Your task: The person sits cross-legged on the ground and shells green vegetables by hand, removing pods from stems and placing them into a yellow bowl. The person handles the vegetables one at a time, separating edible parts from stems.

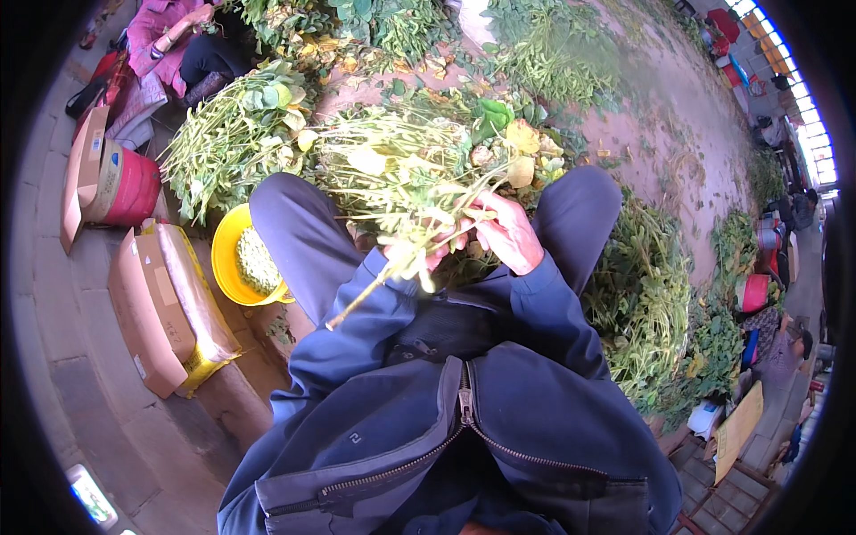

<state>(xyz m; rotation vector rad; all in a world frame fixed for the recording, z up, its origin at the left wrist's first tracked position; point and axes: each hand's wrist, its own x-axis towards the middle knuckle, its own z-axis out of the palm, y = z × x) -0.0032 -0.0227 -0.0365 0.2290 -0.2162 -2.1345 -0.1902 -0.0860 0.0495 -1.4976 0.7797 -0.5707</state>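
Note:
Between my knees, my left hand (435, 251) is closed around a cut plant stalk (361, 301) with green pods, its bare stem end pointing down to the left; leaves and pods partly hide the fingers. My right hand (505, 231) touches the same plant from the right, fingertips at its pods and thin stems. A heap of podded plants (394, 154) with some yellow leaves lies just beyond both hands. Beside my left knee stands a yellow bucket (231, 231) holding pale green shelled beans or small pods (256, 264); which of these cannot be told.
Cardboard (154, 301) and a yellow-edged package lie left of the bucket, near a pink-red tub (134, 187). A person in pink (160, 40) sits at upper left. More plants (642, 301) lie right of my right knee. Other people sit at far right.

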